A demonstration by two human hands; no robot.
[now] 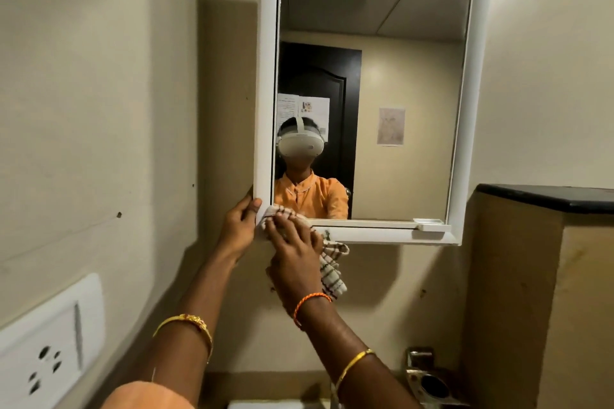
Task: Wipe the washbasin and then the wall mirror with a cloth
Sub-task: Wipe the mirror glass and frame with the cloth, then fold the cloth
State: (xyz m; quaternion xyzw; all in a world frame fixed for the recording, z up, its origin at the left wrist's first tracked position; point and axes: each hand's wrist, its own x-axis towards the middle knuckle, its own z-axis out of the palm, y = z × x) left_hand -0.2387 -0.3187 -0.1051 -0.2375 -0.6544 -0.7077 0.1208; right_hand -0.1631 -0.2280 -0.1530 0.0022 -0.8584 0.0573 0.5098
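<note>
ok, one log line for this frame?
phase: mirror wipe | right hand: presses cloth on mirror frame's lower-left corner | left hand: grips frame edge

Beige walls (pixel 99 76), white socket plate (pixel 50 342)

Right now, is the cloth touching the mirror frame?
Touching. The head view shows the right hand pressing the cloth against the bottom left corner of the mirror frame, with the rest hanging below.

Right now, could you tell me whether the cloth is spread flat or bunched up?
Bunched: the checked cloth is wadded under the right hand at the mirror frame's lower-left corner, its loose end hanging down.
</note>
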